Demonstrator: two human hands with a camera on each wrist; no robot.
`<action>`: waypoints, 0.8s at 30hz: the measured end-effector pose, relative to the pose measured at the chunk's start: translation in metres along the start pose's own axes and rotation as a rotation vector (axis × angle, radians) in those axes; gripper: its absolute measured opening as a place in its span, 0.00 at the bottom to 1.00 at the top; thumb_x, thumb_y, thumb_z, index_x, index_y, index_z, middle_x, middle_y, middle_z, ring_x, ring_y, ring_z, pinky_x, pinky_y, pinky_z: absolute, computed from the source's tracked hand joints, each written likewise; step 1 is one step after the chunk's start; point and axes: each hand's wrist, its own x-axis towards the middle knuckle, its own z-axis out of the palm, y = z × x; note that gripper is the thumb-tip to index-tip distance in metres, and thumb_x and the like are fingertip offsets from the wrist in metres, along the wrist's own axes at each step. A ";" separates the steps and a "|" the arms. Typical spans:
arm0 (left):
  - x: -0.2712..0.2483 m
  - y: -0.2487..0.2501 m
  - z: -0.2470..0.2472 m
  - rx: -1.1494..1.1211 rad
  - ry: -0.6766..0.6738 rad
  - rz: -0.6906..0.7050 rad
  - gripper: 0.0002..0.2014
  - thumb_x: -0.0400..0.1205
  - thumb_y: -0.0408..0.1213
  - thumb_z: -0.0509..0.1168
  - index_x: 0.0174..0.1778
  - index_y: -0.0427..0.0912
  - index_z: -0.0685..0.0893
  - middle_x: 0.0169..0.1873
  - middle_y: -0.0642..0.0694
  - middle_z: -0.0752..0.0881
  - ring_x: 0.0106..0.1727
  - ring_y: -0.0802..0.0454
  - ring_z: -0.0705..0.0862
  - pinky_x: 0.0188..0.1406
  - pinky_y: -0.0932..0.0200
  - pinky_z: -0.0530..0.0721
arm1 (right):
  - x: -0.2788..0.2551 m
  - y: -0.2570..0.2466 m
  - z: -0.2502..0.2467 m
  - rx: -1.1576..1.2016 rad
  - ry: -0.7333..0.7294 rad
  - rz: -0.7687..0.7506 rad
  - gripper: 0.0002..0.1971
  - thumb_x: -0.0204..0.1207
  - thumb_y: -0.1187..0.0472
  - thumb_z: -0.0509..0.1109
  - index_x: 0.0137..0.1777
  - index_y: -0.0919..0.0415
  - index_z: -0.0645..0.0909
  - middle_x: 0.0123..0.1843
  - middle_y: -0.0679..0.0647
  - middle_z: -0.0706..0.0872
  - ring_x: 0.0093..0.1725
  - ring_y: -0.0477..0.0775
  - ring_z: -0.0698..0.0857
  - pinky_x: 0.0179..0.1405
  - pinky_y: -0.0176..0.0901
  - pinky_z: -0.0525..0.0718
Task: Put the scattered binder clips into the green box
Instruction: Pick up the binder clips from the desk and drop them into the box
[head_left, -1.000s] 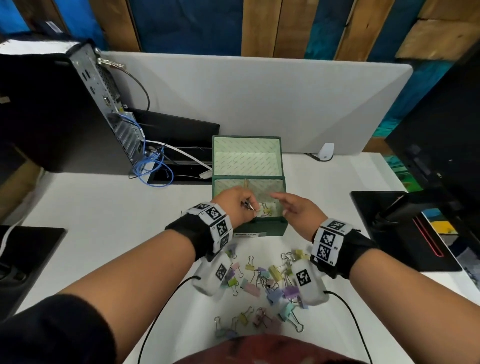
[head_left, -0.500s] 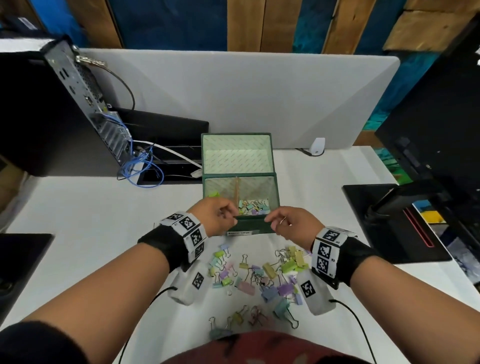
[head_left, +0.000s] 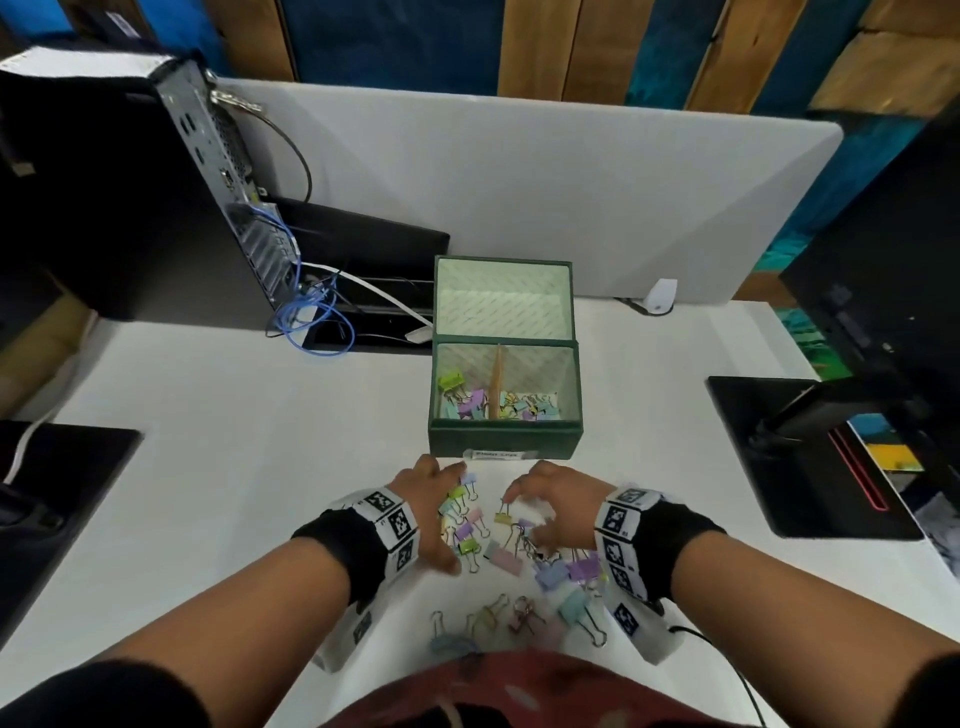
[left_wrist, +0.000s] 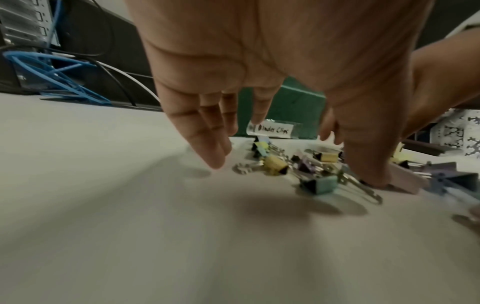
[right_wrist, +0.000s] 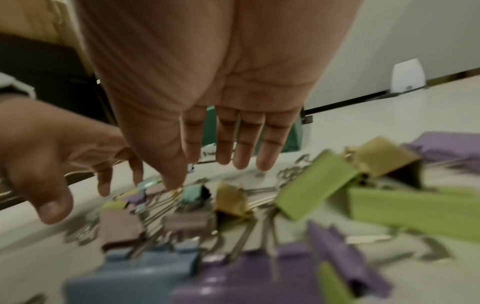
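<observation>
I see both hands spread over the scattered binder clips on the white table, just in front of the green box. My left hand has its fingers extended, gripping nothing. My right hand likewise hangs loose-fingered above the pile. Some clips already lie inside the box.

- The box stands mid-table, its lid raised behind it.
- Some clips lie in the box, either side of a divider.
- Loose clips lie on the table before the box.
- The left hand is over the pile's left edge, the right hand over its right.
- A computer stands behind-left, a stand to the right.
</observation>
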 end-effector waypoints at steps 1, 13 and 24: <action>0.001 0.002 0.002 0.016 -0.012 -0.006 0.58 0.61 0.55 0.79 0.81 0.52 0.48 0.74 0.45 0.62 0.74 0.43 0.67 0.73 0.49 0.72 | 0.002 -0.004 0.002 -0.017 0.016 -0.016 0.28 0.71 0.55 0.72 0.72 0.47 0.71 0.70 0.53 0.73 0.69 0.55 0.74 0.69 0.45 0.74; 0.014 0.004 0.012 -0.053 0.124 -0.023 0.39 0.67 0.48 0.76 0.72 0.57 0.67 0.65 0.43 0.70 0.67 0.41 0.76 0.65 0.53 0.78 | 0.029 -0.028 0.012 -0.106 0.021 0.066 0.23 0.75 0.63 0.65 0.70 0.55 0.71 0.67 0.61 0.73 0.66 0.63 0.77 0.65 0.49 0.76; 0.023 0.005 0.010 -0.064 0.134 0.016 0.18 0.71 0.37 0.71 0.57 0.49 0.80 0.60 0.42 0.76 0.62 0.41 0.78 0.58 0.56 0.77 | 0.034 -0.018 0.013 -0.041 0.051 0.099 0.18 0.68 0.67 0.70 0.58 0.58 0.76 0.61 0.60 0.75 0.56 0.61 0.80 0.44 0.41 0.72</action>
